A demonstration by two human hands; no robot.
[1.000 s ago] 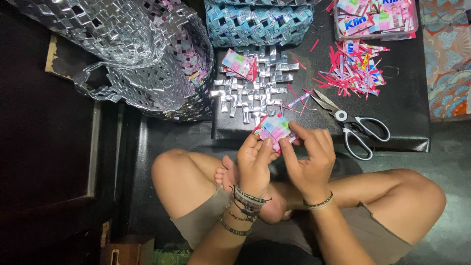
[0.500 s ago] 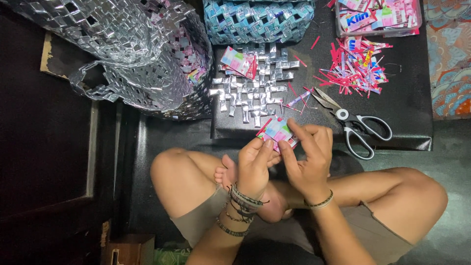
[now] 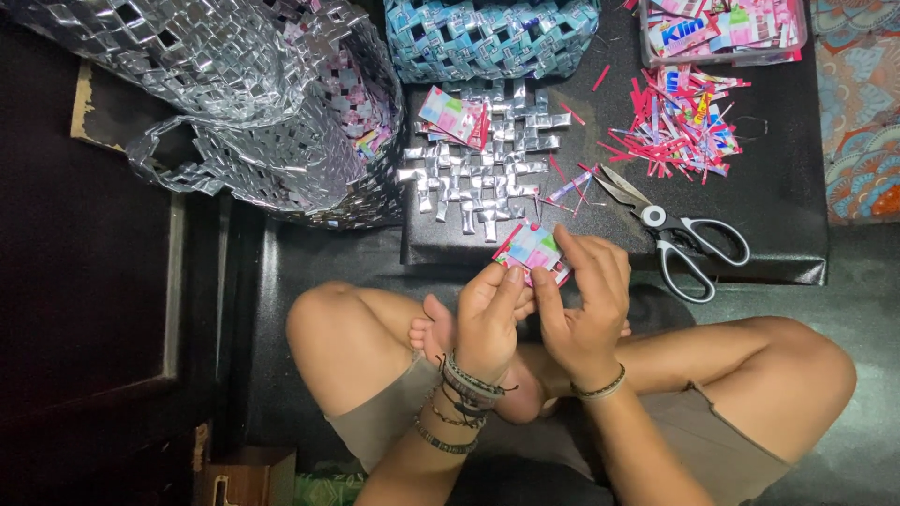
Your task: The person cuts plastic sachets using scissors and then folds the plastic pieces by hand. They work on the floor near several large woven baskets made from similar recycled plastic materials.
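Pink-blue wrapper (image 3: 532,251) (folded) between both hands (image 3: 544,309)

A person with bare arms and legs wears khaki shorts (image 3: 394,426). Several dark braided and beaded bracelets (image 3: 461,398) stack on the left wrist; one thin beaded bracelet (image 3: 600,386) circles the right.

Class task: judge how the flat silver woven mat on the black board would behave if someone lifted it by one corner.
The mat looks like thin foil strips, so it is probably very light. Its loose strip ends stick out unevenly, so it would likely sag, and strips might slip out. Lying flat on the board, it should slide, not roll.
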